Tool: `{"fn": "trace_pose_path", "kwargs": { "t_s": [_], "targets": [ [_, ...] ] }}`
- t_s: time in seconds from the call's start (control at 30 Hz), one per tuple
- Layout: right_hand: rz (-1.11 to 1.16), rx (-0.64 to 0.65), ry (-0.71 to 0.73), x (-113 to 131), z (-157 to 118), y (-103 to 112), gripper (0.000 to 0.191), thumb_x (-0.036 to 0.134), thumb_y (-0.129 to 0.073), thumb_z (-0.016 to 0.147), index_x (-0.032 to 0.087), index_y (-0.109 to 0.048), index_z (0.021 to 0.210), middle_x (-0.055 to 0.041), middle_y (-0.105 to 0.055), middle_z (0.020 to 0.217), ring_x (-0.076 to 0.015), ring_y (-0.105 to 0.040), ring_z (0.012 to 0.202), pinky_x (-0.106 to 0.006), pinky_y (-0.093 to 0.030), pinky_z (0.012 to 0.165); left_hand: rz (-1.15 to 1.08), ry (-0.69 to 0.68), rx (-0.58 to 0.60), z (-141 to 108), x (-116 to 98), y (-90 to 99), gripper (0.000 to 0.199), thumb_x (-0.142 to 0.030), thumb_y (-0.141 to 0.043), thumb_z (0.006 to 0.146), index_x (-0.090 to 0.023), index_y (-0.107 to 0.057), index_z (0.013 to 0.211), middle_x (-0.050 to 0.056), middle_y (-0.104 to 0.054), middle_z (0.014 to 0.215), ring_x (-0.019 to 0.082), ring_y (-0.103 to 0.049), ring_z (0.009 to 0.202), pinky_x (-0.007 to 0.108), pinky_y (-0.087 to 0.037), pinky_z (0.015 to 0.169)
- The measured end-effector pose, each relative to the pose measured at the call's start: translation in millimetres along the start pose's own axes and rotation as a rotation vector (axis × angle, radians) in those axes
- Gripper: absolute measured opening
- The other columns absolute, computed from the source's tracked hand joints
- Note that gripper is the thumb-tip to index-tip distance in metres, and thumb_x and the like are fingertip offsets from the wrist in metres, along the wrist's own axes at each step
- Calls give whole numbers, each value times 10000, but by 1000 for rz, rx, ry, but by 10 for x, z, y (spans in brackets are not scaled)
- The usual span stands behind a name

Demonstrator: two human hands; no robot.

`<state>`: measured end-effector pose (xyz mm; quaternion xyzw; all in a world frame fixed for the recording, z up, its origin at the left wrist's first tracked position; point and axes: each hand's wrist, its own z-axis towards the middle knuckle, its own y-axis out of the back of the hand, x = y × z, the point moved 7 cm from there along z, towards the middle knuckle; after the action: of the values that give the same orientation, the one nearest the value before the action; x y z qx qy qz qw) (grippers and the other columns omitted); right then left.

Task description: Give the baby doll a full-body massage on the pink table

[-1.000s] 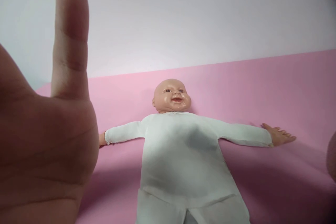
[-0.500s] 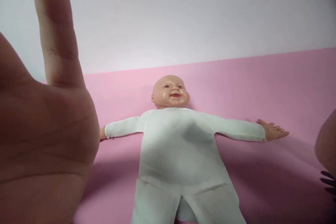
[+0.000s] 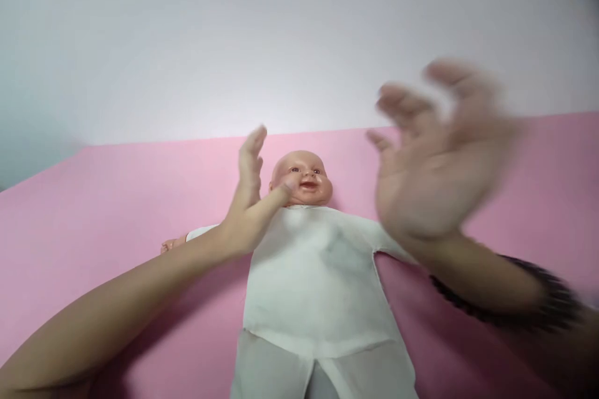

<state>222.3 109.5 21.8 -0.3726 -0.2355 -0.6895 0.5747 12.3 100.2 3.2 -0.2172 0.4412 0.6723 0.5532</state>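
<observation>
Doll (image 3: 309,299) lies face-up on pink surface (image 3: 47,237), long axis running near to far, head (image 3: 306,162) at far end. L hand (image 3: 250,212): fingers extended, thumb apart, nothing gripped; thumb tip overlaps head in view, contact w/ doll can't be told. R hand (image 3: 435,168): raised, blurred, fingers part-curled, nothing held. L hand is nearer head, which lies just to its R

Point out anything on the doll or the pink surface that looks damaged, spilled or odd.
One oddity: a greyish patch on the chest of the doll, duller than the pale cloth around it. I can't tell whether it is a stain or shadow. I see no spill on the pink surface.
</observation>
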Motion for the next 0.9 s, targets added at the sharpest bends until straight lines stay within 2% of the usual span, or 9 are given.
{"fn": "trace_pose_path", "kwargs": {
  "t_s": [0.07, 0.13, 0.17, 0.27, 0.43, 0.53, 0.6, 0.73, 0.9],
  "targets": [
    [2, -83, -91, -310, -96, -106, 376, 493, -384, 980, 330, -461, 1310, -45, -499, 1424, -243, -426, 1421, -553, -326, 1218, -34, 165, 17, 34, 482, -144, 843, -545, -595, 943, -357, -125, 1616, 37, -111, 1741, 336, -41, 1615, 607, -120, 1294],
    [-10, -18, -237, -702, -202, -244, 434, 509, -539, 893, 315, -510, 1281, -39, -498, 1428, -267, -403, 1433, -542, -314, 1237, -90, 283, 27, 13, 819, -245, 879, -544, -597, 956, -290, -91, 1629, 101, -116, 1737, 330, -43, 1616, 584, -118, 1302],
    [4, 52, -287, -859, -247, -310, 470, 528, -540, 890, 322, -514, 1312, -32, -490, 1450, -270, -385, 1450, -530, -318, 1242, -124, 308, 45, -5, 904, -287, 893, -543, -600, 958, -275, -82, 1634, 114, -119, 1736, 324, -49, 1617, 568, -122, 1307],
    [117, 189, -362, -1073, -322, -384, 540, 508, -546, 876, 329, -519, 1385, -19, -481, 1491, -270, -397, 1461, -488, -358, 1236, -221, 273, 134, -42, 888, -382, 950, -511, -659, 937, -312, -60, 1647, 82, -83, 1747, 308, -76, 1617, 529, -147, 1314],
    [236, 352, -472, -973, -390, -406, 816, 324, -690, 754, 380, -423, 1523, 24, -361, 1614, -289, -440, 1442, -486, -428, 1200, -350, 276, 235, -60, 769, -458, 1024, -488, -699, 923, -429, 19, 1651, 24, -99, 1746, 317, -229, 1585, 574, -224, 1293],
    [287, 428, -534, -956, -439, -429, 947, 293, -725, 737, 422, -326, 1587, 25, -344, 1628, -296, -499, 1394, -507, -469, 1166, -290, 252, 230, -45, 795, -439, 983, -482, -705, 918, -445, -55, 1654, -4, -143, 1738, 318, -185, 1597, 587, -169, 1307],
    [294, 438, -530, -973, -444, -429, 955, 294, -726, 740, 428, -320, 1595, 29, -354, 1624, -301, -492, 1406, -511, -463, 1174, -242, 227, 219, -39, 816, -421, 944, -470, -695, 925, -441, -96, 1654, -19, -148, 1738, 316, -151, 1605, 579, -149, 1314],
    [275, 394, -484, -1028, -420, -413, 866, 288, -661, 759, 409, -390, 1572, 45, -395, 1606, -309, -405, 1487, -527, -414, 1219, -204, 228, 178, -54, 848, -405, 892, -443, -659, 942, -403, -128, 1658, -13, -153, 1738, 309, -154, 1605, 544, -195, 1315],
    [296, 368, -470, -1074, -415, -458, 832, 302, -581, 773, 393, -386, 1576, 69, -375, 1626, -264, -327, 1542, -508, -351, 1263, -137, 181, 109, -67, 864, -385, 873, -465, -662, 932, -377, -180, 1655, -9, -143, 1742, 311, -85, 1616, 522, -147, 1325]
  ]
}}
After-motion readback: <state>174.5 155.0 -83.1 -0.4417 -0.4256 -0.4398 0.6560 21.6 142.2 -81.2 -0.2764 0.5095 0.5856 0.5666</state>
